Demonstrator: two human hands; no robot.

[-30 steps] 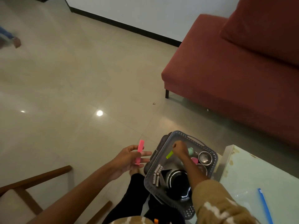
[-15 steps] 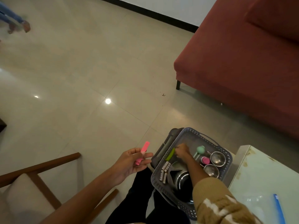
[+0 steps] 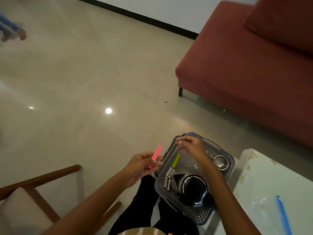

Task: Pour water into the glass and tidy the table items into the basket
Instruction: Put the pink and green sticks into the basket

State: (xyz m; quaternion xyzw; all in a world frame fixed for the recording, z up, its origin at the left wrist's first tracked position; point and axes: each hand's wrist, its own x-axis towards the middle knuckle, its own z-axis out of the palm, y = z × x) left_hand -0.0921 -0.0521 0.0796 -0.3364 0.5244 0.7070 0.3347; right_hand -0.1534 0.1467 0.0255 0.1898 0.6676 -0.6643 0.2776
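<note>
The person wears black trousers (image 3: 145, 200), plain and dark over both legs. At the lower edge is a strip of a tan top (image 3: 144, 232) with pale stripes, and a small orange patch (image 3: 170, 233) sits beside it. Both forearms are bare down to the left hand (image 3: 142, 165) and right hand (image 3: 193, 146).

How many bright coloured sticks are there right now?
2. The left hand pinches a pink stick; a green stick lies in the basket, near the right hand. The arm may hide more.
</note>
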